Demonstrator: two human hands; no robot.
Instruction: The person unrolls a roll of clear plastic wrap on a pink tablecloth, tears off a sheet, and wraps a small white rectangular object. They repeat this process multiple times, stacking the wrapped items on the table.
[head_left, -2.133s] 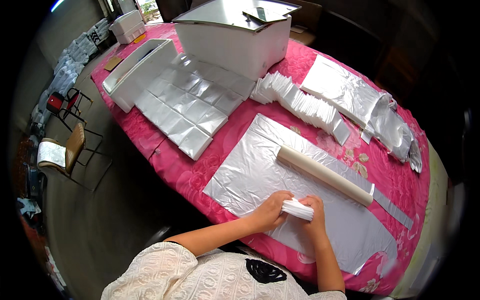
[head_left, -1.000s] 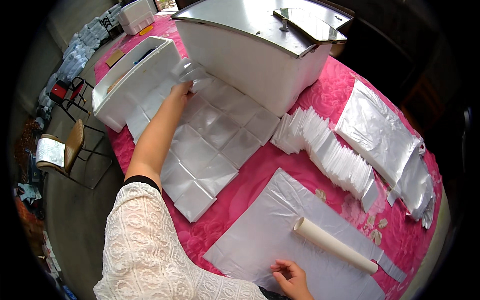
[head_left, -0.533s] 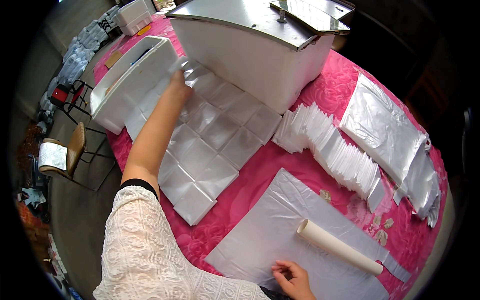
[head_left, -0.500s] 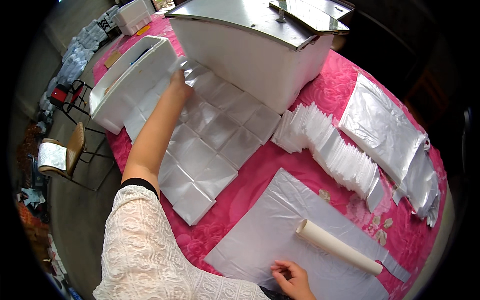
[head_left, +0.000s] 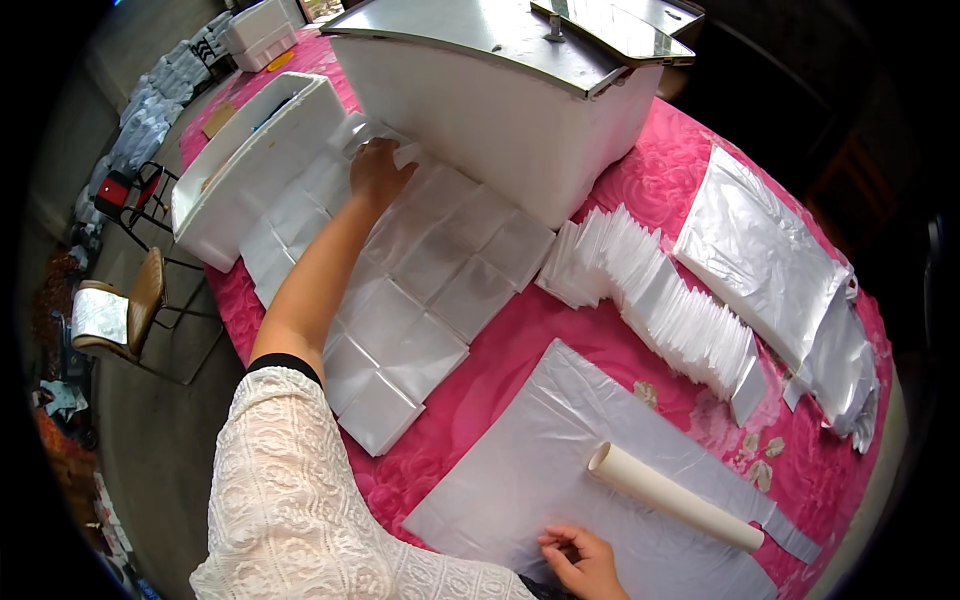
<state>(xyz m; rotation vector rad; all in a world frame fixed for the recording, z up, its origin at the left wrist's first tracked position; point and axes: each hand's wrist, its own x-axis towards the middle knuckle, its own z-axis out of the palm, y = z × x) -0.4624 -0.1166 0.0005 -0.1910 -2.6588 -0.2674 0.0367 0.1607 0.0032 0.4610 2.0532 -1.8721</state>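
Observation:
Rows of flat, clear plastic bags (head_left: 405, 345) overlap in stacks across the middle of the table. My left arm stretches over them, and at their far end my left hand (head_left: 380, 172) has its fingers bent around the edge of a clear plastic bag (head_left: 362, 130); the fingertips are partly hidden. Near the front, my right hand (head_left: 582, 562) rests loosely curled on a large grey plastic sheet (head_left: 510, 470), with nothing seen in it. A pale cardboard tube (head_left: 675, 497) lies on that sheet, beyond my right hand.
A white foam box (head_left: 260, 165) stands left of the bags. Behind them is a large white box (head_left: 480, 120) with a metal top, a phone (head_left: 605, 32) on it. Fanned white packets (head_left: 660, 310) and silvery plastic bags (head_left: 765, 260) lie right on the pink cloth (head_left: 500, 360). Chairs (head_left: 145, 300) stand left.
My left hand has shifted slightly right and nearer, and the bag beside its fingers has lifted a little. My right hand stays on the grey sheet.

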